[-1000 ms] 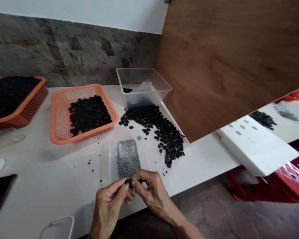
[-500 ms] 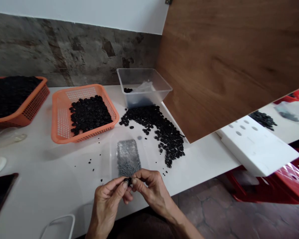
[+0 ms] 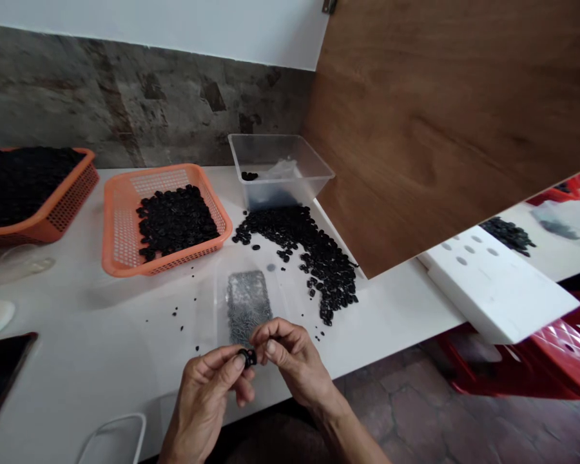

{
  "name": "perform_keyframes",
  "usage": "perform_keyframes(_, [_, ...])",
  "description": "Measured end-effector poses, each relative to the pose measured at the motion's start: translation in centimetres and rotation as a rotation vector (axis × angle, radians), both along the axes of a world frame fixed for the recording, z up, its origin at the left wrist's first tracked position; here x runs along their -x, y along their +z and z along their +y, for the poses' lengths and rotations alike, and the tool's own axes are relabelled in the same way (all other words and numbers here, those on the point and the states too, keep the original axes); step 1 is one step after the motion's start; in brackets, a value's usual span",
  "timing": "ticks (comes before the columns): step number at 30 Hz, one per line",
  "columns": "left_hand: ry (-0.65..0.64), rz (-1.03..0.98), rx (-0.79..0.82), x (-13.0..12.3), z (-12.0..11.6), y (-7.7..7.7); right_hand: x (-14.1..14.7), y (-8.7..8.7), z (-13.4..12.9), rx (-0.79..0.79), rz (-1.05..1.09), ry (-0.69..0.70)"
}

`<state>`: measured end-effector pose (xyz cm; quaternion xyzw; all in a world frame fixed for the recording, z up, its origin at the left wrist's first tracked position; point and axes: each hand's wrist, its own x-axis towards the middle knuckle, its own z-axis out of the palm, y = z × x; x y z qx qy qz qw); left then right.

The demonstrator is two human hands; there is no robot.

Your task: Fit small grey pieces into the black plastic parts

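Observation:
Between the thumb and fingers of my left hand (image 3: pixel 207 386) is a small black plastic piece (image 3: pixel 248 357), with rounded openings that look like those of a cord lock. My right hand (image 3: pixel 290 361) is just to the right of it, a slight gap away. Its thumb and fingertips are bent together in a pinch; anything between them is too small to make out. Beyond both hands lies a shallow clear tray (image 3: pixel 220 309) of tiny grey metal pieces (image 3: pixel 249 309), perhaps springs. A spread of black plastic pieces (image 3: pixel 314 251) covers the table behind and to the right.
An orange basket (image 3: pixel 109 225) part filled with black pieces stands at the back. A fuller orange basket (image 3: pixel 70 200) is farther left. A clear bin (image 3: pixel 290 187) sits near the wall. A slanting wooden board (image 3: pixel 439 129) and white box (image 3: pixel 502 283) bound the right.
My right hand has drawn slightly away from the black plastic piece, which now shows more plainly. My left hand still grips it.

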<state>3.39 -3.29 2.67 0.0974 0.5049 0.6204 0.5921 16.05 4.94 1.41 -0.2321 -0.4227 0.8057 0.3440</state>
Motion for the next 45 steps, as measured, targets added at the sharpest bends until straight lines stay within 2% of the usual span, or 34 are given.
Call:
perform_keyframes(11, [-0.111, 0.003, -0.048, 0.1, -0.4, 0.0, 0.3, -0.1, -0.2, 0.167, 0.083, 0.12])
perform_keyframes(19, [-0.164, 0.019, -0.08, 0.3, -0.5, -0.1, 0.5, -0.2, 0.1, 0.27, 0.094, 0.158])
perform_keyframes(23, [-0.186, 0.027, -0.099, 0.5, -0.5, -0.1, 0.6, -0.2, 0.3, 0.29, 0.106, 0.194])
perform_keyframes(32, [-0.176, 0.025, -0.09, 0.5, -0.6, 0.1, 1.0, -0.1, 0.1, 0.316, 0.086, 0.182])
perform_keyframes(45, [-0.277, 0.153, -0.129, 1.0, -0.8, 0.2, 1.1, -0.1, 0.0, 0.305, 0.07, 0.211])
